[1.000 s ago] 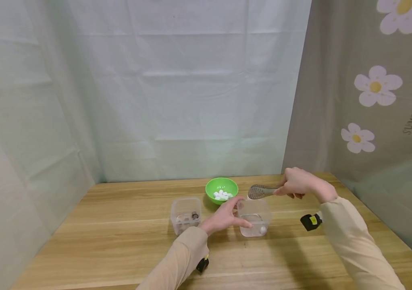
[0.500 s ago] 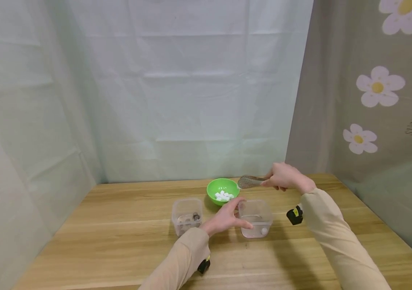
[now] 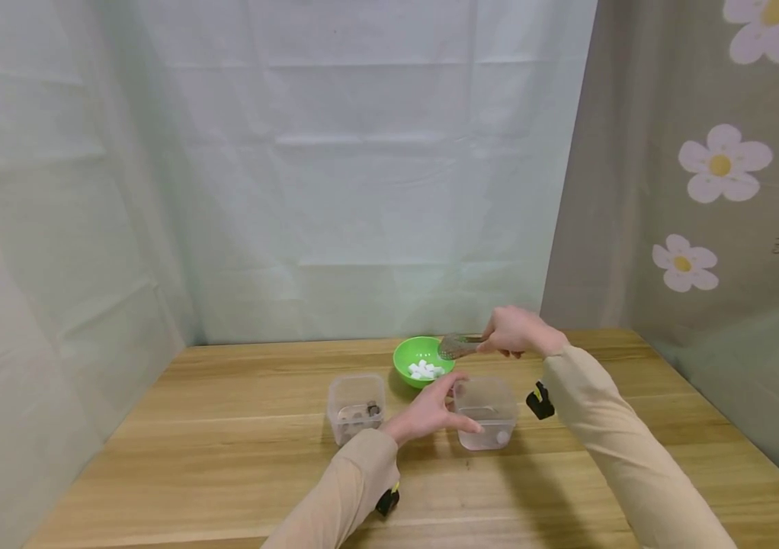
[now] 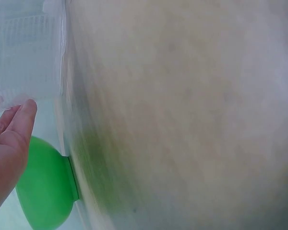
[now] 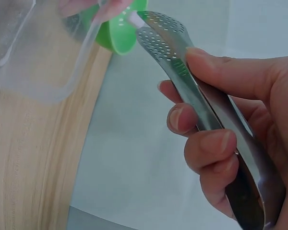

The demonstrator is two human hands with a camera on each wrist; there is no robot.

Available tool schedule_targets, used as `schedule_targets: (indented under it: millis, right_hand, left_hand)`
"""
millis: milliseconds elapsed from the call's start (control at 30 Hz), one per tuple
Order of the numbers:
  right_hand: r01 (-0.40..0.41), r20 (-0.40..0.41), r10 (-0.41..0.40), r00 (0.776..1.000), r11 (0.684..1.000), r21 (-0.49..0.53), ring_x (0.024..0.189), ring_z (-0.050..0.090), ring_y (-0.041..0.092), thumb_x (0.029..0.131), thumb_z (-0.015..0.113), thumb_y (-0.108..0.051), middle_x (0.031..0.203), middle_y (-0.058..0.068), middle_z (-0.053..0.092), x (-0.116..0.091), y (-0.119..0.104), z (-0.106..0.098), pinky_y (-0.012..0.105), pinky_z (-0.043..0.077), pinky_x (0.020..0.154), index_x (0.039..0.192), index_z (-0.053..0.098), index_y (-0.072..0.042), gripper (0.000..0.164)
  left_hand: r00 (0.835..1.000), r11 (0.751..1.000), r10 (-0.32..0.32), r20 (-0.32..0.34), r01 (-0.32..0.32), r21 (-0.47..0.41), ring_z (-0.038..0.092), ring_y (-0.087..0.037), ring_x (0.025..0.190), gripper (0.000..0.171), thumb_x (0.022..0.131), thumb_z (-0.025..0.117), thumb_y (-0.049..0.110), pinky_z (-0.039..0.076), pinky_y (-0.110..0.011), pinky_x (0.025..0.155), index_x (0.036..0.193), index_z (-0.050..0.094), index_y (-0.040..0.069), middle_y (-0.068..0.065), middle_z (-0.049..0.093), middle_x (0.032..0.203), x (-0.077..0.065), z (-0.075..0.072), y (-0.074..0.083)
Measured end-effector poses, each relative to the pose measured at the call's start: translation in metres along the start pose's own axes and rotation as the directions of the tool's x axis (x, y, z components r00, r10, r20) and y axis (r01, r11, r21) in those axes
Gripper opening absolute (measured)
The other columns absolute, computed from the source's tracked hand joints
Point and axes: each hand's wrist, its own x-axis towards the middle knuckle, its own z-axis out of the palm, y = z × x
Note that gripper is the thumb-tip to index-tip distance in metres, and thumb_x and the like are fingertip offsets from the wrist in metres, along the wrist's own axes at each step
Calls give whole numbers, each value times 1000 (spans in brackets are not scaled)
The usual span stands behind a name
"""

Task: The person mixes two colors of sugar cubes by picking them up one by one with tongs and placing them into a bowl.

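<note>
Metal tongs (image 5: pixel 216 108) with perforated ends are gripped in my right hand (image 3: pixel 517 329), thumb on one arm and fingers curled round the other. Their tips pinch a small white piece (image 5: pixel 135 19) by the green bowl (image 3: pixel 417 351), over its right rim in the head view. Several white cube-like pieces (image 3: pixel 424 371) lie in that bowl. My left hand (image 3: pixel 429 412) holds the left side of a clear plastic container (image 3: pixel 488 415), its thumb at the front and fingers towards the back. One whitish round piece (image 3: pixel 502 438) sits at that container's bottom right.
Left of my left hand stands a second clear container (image 3: pixel 355 389) with several dark pieces (image 3: pixel 372 409) inside. All stand on a wooden table (image 3: pixel 238 435). Pale curtains (image 3: pixel 362 191) hang behind it and at the sides.
My right hand has moved left with the tongs, from above the right container to the green bowl's right rim. The left hand has stayed at the container.
</note>
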Motion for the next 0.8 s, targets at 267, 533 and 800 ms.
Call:
schedule_targets:
  millis: [267,533,800]
  right_hand:
    - [-13,5,13,1000,999,-37,35,44,20,62,50,-41,42,6,47,4,-5,3,25,32,29,50,55,-20,24]
    - [-42,-21,42,999,999,-21,34,43,16,55,49,-50,42,2,47,-4,-6,-6,26,33,30,68,56,-20,33]
    - [-79,-37,76,996,993,-92,32,40,14,56,47,-52,44,3,46,-17,0,-16,26,32,33,50,51,-17,36]
  left_hand:
    - [1000,1000,-6,15,6,3,31,-20,91,76,50,59,43,32,-26,67,112,21,22,1,29,106,5,3,-4]
    - [1000,1000,16,10,-15,-24,32,-16,90,73,54,60,34,32,-26,66,113,21,18,-4,30,107,-6,-4,17]
    - [1000,1000,-5,0,5,-17,32,-17,92,76,51,60,39,31,-25,69,113,21,21,-1,29,108,-5,-2,10]
